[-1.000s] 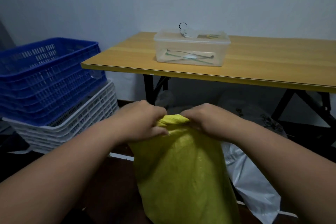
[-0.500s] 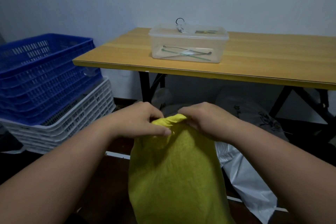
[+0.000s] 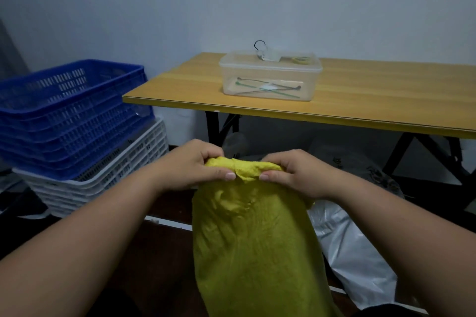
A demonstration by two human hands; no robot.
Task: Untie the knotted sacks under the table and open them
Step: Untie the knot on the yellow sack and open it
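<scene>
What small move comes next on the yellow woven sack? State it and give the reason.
Probably pull the bunched top apart sideways. The left hand and right hand both pinch the gathered neck of the yellow woven sack, thumbs nearly meeting, and its mouth looks closed; whether a knot remains there cannot be told.

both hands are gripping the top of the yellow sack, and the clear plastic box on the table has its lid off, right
Not quite. The head view shows the clear plastic box on the table with its lid on, and small items lie on top of that lid. The rest holds: the left hand and the right hand both grip the bunched top of the yellow sack.
</scene>
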